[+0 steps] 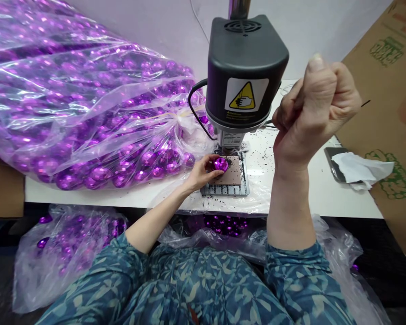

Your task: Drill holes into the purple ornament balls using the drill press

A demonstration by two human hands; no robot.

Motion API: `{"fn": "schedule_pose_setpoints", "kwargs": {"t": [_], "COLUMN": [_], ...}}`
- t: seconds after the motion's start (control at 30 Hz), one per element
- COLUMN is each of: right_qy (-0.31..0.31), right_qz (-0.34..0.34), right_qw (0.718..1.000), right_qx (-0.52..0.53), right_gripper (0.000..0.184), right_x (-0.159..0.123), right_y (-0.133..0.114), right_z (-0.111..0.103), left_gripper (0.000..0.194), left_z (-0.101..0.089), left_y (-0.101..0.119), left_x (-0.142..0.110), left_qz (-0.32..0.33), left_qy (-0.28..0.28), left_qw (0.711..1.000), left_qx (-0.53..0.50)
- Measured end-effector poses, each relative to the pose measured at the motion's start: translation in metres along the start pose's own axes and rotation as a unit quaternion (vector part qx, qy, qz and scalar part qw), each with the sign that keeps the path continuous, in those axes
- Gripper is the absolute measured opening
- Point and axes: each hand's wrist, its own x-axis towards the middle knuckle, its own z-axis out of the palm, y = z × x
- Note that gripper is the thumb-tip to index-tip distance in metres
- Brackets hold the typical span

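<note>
Under the dark bench drill press (pixel 246 58), my left hand (pixel 203 171) pinches a shiny purple faceted ball (pixel 220 164). The ball rests on a square brown board (pixel 235 174), which lies on the machine's slotted metal base (pixel 223 190). The ball's top sits just below the chuck, and the drill tip cannot be made out. My right hand (pixel 318 104) is raised beside the motor housing, its fingers closed in a fist around the drill press lever (pixel 366 103). Only thin dark ends of that lever show on either side of the fist.
A large clear bag (pixel 88 104) full of purple balls covers the table's left side. Another bag (pixel 71 243) hangs below the edge, and more balls (pixel 225 224) lie under the table. Dark shavings scatter around the base. At right are a phone-like device (pixel 333 164), tissue (pixel 362 167) and cardboard box (pixel 385 104).
</note>
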Motion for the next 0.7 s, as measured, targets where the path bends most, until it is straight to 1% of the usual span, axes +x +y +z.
{"fn": "schedule_pose_setpoints", "kwargs": {"t": [0.17,0.27,0.33,0.47,0.6,0.7], "right_qy": [0.014,0.020,0.018,0.010,0.007,0.017], "right_qz": [0.014,0.001,-0.001,0.001,-0.042,-0.066], "right_qw": [1.000,0.999,0.999,1.000,0.998,0.997], "right_qx": [0.014,0.046,0.050,0.026,0.035,0.021], "right_gripper": [0.063,0.062,0.062,0.063,0.052,0.047], "right_x": [0.000,0.000,0.000,-0.001,-0.009,-0.021], "right_y": [0.000,0.001,0.001,0.001,0.002,0.000], "right_z": [0.002,0.003,0.002,0.000,-0.004,-0.007], "left_gripper": [0.054,0.054,0.054,0.055,0.056,0.056], "left_z": [0.010,0.017,0.021,0.027,0.028,0.028], "left_y": [0.003,0.000,-0.003,-0.008,-0.008,-0.008], "left_x": [0.001,0.002,0.002,0.000,-0.001,-0.002], "left_qz": [0.064,0.107,0.118,0.109,0.099,0.099], "left_qy": [0.040,0.050,0.048,0.042,0.045,0.046], "left_qw": [0.989,0.979,0.980,0.987,0.989,0.990], "left_qx": [0.128,0.164,0.152,0.109,0.096,0.092]}}
